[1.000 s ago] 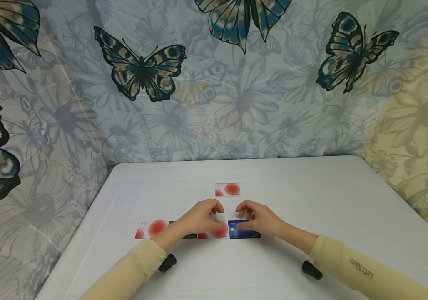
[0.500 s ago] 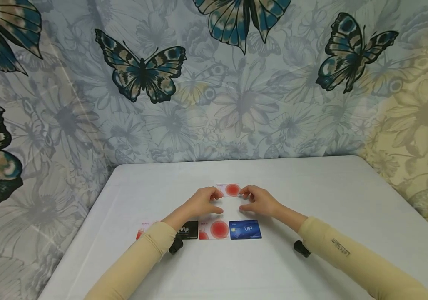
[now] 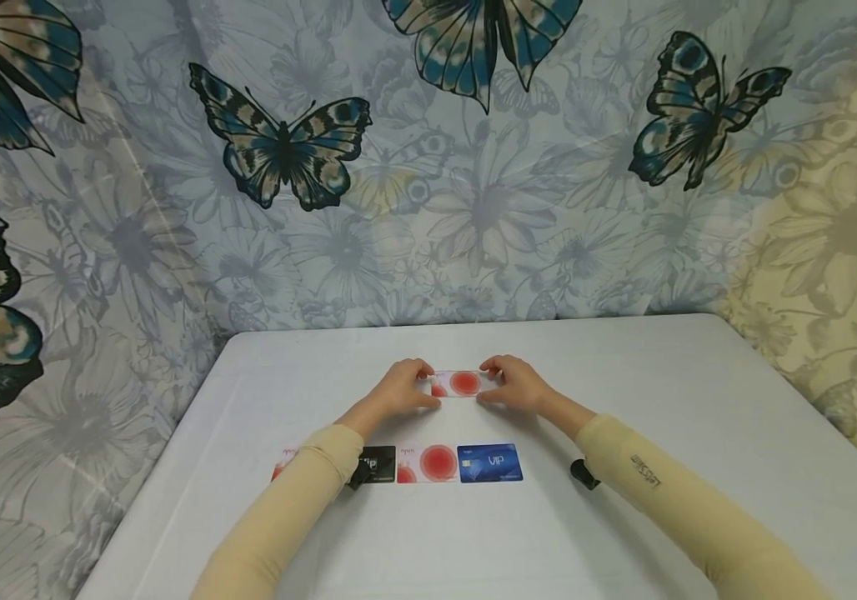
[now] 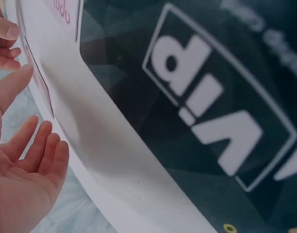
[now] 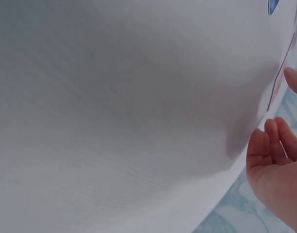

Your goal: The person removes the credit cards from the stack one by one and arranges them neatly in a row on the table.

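A white card with a red circle point(image 3: 464, 383) lies flat on the far part of the table, seen edge-on in both wrist views. My left hand point(image 3: 402, 387) is at its left end and my right hand point(image 3: 520, 385) at its right end. Both hands have thumb and fingers apart and softly bent. Whether any fingertip touches the card is unclear. Nearer to me runs a row: a blue VIP card point(image 3: 490, 462), another red-circle card point(image 3: 428, 462), a black VIP card point(image 4: 187, 87) and, mostly hidden by my left sleeve, a similar white-and-red card point(image 3: 288, 454).
The white table point(image 3: 608, 367) has its far edge just beyond the single card. A butterfly-and-flower patterned cloth point(image 3: 488, 208) hangs behind it. Black wrist devices point(image 3: 584, 475) sit under both forearms.
Both hands have moved forward, away from me, from over the row of cards to the two ends of the far card. The blue, black and middle red-circle cards are now more visible.
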